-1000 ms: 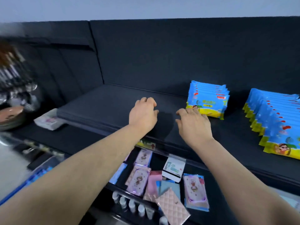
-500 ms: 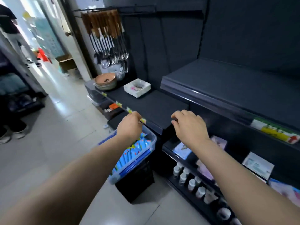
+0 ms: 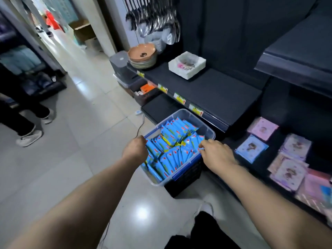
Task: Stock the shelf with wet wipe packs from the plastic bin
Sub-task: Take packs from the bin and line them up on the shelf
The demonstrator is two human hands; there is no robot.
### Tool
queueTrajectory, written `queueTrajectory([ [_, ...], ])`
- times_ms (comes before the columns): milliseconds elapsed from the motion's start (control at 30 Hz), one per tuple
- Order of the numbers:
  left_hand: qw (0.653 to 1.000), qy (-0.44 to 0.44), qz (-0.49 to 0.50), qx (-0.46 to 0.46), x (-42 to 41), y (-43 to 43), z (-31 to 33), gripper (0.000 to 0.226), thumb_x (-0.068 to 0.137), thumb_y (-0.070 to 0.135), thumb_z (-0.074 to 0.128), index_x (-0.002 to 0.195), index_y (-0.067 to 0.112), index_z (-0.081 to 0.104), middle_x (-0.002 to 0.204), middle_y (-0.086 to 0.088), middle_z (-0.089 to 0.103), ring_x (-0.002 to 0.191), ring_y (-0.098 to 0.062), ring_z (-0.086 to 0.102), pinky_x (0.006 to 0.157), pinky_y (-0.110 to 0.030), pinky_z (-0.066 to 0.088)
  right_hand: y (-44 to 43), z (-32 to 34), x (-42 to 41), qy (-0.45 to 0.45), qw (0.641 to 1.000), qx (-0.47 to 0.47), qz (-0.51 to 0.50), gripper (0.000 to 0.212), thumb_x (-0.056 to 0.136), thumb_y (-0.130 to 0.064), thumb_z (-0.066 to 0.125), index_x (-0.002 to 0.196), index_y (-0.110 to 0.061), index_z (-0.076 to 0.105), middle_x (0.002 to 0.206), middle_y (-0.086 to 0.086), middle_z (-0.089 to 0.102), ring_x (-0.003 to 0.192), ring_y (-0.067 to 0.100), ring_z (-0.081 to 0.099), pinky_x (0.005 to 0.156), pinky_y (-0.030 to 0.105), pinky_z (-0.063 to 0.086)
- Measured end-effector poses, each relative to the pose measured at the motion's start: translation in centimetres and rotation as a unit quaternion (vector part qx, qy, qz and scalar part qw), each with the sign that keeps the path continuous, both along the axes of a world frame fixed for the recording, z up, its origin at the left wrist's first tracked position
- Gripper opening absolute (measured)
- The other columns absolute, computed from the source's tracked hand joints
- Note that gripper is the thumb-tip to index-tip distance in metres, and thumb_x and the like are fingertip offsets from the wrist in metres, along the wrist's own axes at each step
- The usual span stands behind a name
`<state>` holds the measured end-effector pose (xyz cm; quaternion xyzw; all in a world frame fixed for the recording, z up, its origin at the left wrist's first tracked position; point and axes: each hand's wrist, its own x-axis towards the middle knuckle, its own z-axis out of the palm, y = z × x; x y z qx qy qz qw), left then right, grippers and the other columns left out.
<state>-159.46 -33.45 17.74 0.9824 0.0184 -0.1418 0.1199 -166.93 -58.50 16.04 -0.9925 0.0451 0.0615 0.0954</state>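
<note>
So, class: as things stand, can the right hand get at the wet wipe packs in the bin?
Probably yes: the bin is open-topped, the packs stand exposed, and the right hand hovers at its rim with nothing between.

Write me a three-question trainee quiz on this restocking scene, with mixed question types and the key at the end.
1. True or false: the plastic bin sits directly on the floor.
2. The wet wipe packs are mainly: A red, B blue, C green.
3. Which hand is at the bin's rim nearest the dark shelf?
Key: 1 false, it rests on a black crate; 2 B; 3 the right hand.
</note>
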Motion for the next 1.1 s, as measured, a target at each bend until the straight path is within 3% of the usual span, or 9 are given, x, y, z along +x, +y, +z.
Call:
queueTrajectory([
  [167,1.000,0.031,0.003,0.008,2.7,0.2,-2.9,0.031,0.086,0.013,0.049,0.116,0.015,0.057,0.121,-0.010,0.061,0.111,-0.031,0.057,0.091,-0.034,0.048,1.4,-3.1,4.5,0.027,0.999,0.007,0.018,0.025,0.096,-0.035,0.046,0.118,-0.027,0.055,0.120,-0.001,0.060,0.115,0.021,0.055,0.089,0.033,0.041],
  [433,0.995,0.087,0.027,0.044,9.8,1.4,-5.3,0.039,0.087,0.010,0.047,0.125,0.017,0.053,0.125,-0.008,0.057,0.116,-0.029,0.054,0.091,-0.034,0.046,3.8,-7.8,13.7,0.113,0.991,0.026,0.067,0.026,0.093,-0.021,0.049,0.119,-0.022,0.055,0.119,0.002,0.060,0.114,0.025,0.055,0.089,0.037,0.042],
  [633,0.991,0.119,0.035,0.056,12.4,2.3,-7.1,0.038,0.088,0.011,0.045,0.125,0.019,0.052,0.124,-0.005,0.057,0.112,-0.028,0.054,0.088,-0.036,0.047,6.4,-10.7,17.3,0.168,0.978,0.057,0.106,0.027,0.094,-0.020,0.048,0.120,-0.022,0.055,0.121,0.003,0.061,0.113,0.025,0.056,0.090,0.037,0.043],
  [967,0.987,0.156,0.030,0.038,15.7,5.4,-10.8,0.037,0.091,0.016,0.051,0.127,0.018,0.052,0.128,-0.003,0.056,0.118,-0.025,0.053,0.094,-0.032,0.044,11.4,-16.5,20.4,0.241,0.964,0.101,0.039,0.026,0.096,-0.027,0.051,0.120,-0.017,0.055,0.118,0.006,0.063,0.112,0.029,0.057,0.088,0.037,0.048],
  [1100,0.985,0.170,0.013,0.031,17.4,7.8,-12.3,0.035,0.091,0.013,0.050,0.125,0.021,0.053,0.126,0.000,0.057,0.114,-0.023,0.053,0.088,-0.029,0.043,14.4,-18.5,21.0,0.266,0.958,0.106,-0.001,0.028,0.095,-0.029,0.053,0.120,-0.016,0.054,0.117,0.008,0.062,0.113,0.029,0.055,0.087,0.038,0.046],
])
